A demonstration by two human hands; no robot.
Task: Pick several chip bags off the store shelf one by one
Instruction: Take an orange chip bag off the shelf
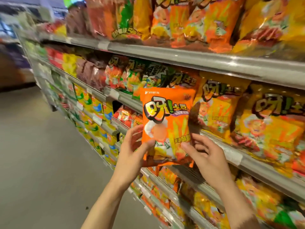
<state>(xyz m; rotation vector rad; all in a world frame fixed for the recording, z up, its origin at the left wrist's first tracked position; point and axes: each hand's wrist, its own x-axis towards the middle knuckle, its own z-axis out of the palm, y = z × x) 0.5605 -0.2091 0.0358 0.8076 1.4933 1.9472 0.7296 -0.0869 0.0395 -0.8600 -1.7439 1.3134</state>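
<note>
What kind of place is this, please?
Most likely a supermarket snack aisle: long metal shelves are packed with rows of chip bags, and both hands hold one orange bag in front of them.

We've got both forearms raised fwd, bare. Our left hand (132,146) and right hand (206,156) pinch w/ thumbs up front, fingers curled behind.

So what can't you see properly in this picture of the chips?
- Head view: the lower corners of the orange chip bag are covered by the left hand and right hand.
- The shelf bags are smeared by motion blur, so their small print is unreadable.
- The price labels on the shelf rail are too blurred to read.
- The top shelf's bags are cut off by the upper edge.
</note>
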